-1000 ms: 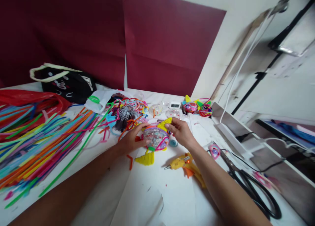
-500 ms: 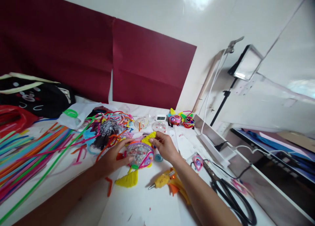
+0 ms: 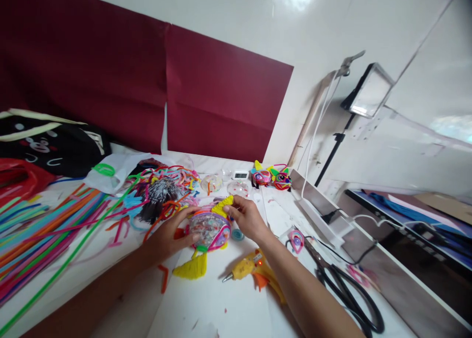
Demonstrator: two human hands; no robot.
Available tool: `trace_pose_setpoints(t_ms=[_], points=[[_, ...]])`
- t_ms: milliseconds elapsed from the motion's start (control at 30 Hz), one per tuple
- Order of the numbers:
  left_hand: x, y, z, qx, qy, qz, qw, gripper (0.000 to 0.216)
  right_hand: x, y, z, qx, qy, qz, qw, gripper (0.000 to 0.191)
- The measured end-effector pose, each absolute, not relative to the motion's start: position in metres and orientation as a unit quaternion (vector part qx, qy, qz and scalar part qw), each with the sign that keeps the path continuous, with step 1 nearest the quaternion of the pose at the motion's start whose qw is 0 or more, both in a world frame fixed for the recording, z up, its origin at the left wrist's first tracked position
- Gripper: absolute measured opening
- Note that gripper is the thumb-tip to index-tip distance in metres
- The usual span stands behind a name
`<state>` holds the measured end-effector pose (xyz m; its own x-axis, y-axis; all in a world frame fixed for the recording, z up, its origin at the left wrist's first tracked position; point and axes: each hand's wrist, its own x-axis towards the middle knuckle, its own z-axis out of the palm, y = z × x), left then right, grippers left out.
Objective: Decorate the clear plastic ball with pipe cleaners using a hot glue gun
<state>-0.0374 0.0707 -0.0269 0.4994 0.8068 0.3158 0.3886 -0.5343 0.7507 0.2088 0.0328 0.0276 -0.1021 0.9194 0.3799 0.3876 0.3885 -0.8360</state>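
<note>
A round, clear craft ball (image 3: 206, 230) trimmed with coloured pipe cleaners sits before me on the white table. My left hand (image 3: 175, 232) is wrapped round its left side, with the thumb across the front. At its top, a yellow pipe-cleaner fin (image 3: 223, 207) is pinched between the thumb and fingers of my right hand (image 3: 248, 218); the fin touches the ball. Another yellow fin-shaped piece (image 3: 191, 267) lies just below the ball. Under my right forearm rests a yellow glue gun (image 3: 243, 268) with its red light on.
Large black scissors (image 3: 342, 284) and a pink teardrop-shaped piece (image 3: 296, 240) lie at the right. Bundled pipe cleaners (image 3: 70, 230) cover the left side. Farther back are clear plastic domes (image 3: 212, 183), a small digital display (image 3: 241, 176) and two colourful crafted pieces (image 3: 271, 177).
The camera view has shifted very slightly. Both hands keep their hold on the ball and the fin, with no other visible movement.
</note>
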Motion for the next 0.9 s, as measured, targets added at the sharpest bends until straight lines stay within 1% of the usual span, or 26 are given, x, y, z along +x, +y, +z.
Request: trace_pose_setpoints(t_ms=[400,567,900], points=[[-0.036,0.068,-0.025,0.808,0.368,0.344,0.304,0.067,0.211,0.033,0.027,-0.481,-0.688,0.266,0.475,0.023],[-0.034,0.063,-0.02,0.8,0.357,0.351,0.329,0.068,0.213,0.034,0.024,-0.482,-0.688,0.272,0.47,0.024],[-0.034,0.065,-0.02,0.805,0.364,0.339,0.324,0.072,0.215,0.035,0.024,-0.469,-0.692,0.287,0.469,0.025]])
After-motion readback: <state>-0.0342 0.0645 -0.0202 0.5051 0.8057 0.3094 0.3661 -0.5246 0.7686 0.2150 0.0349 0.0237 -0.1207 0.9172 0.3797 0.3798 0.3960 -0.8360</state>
